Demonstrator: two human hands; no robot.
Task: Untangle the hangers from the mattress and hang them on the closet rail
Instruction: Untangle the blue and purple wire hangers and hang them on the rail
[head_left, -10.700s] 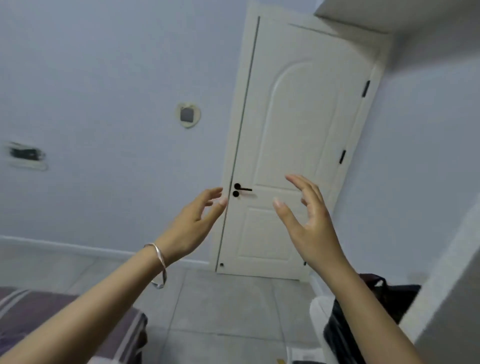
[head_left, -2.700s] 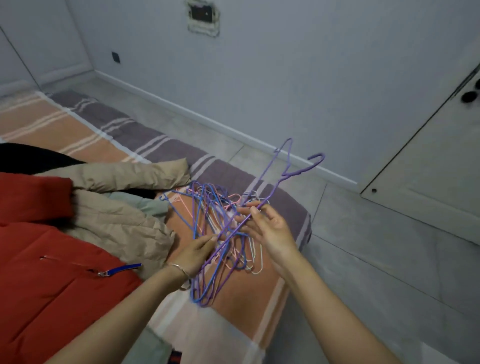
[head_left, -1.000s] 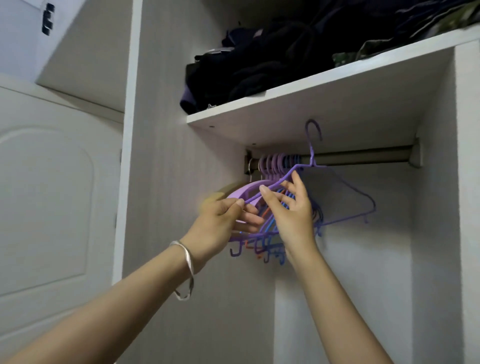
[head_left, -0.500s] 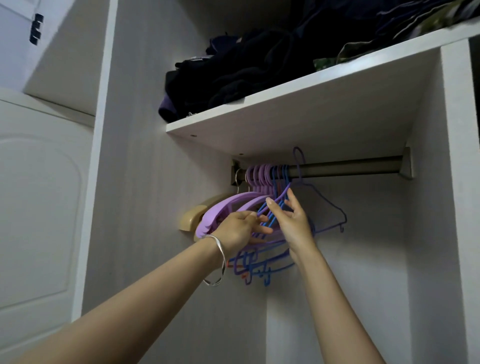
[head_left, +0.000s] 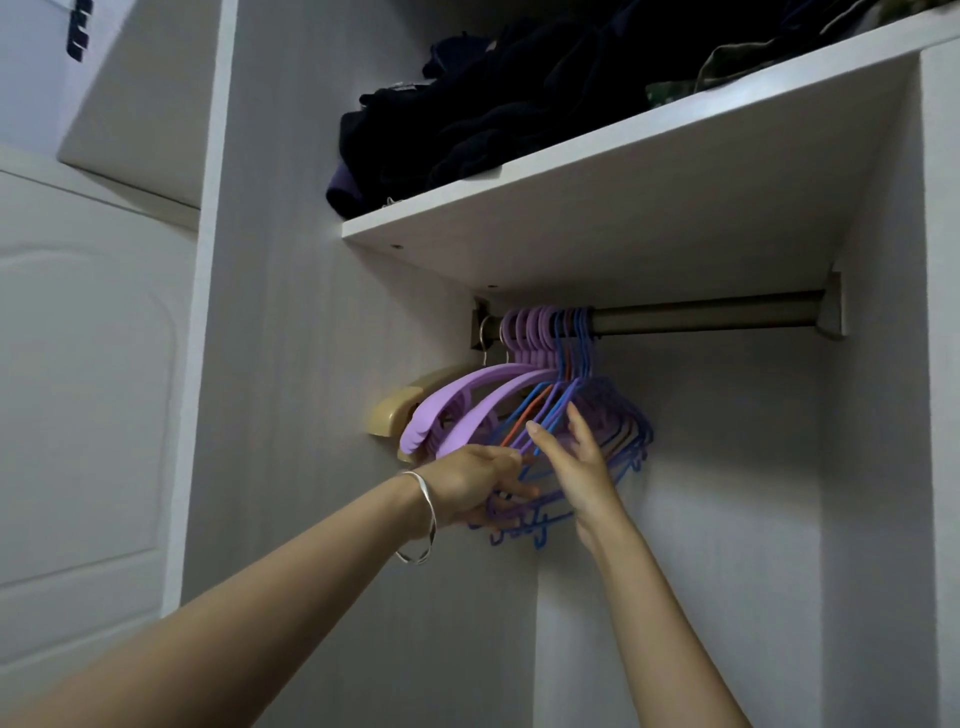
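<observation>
A metal closet rail (head_left: 701, 317) runs under a white shelf. At its left end hang several hangers: wide lilac plastic ones (head_left: 467, 400) and thin purple, blue and orange wire ones (head_left: 626, 415), hooks bunched together. My left hand (head_left: 478, 483), with a silver bangle on the wrist, curls its fingers around the lower bars of the wire hangers. Just to its right, my right hand (head_left: 576, 462) has straight fingers touching the sloping wires of the bunch. The mattress is out of view.
The white shelf (head_left: 597, 218) above the rail carries dark folded clothes (head_left: 493, 93). A beige bracket (head_left: 389, 415) sticks out of the closet's left wall behind the hangers. The rail's right part is bare. A white door (head_left: 78, 389) stands at the left.
The purple wire hanger now hangs on the rail, pushed left into the bunch. Both hands have dropped slightly along the hangers.
</observation>
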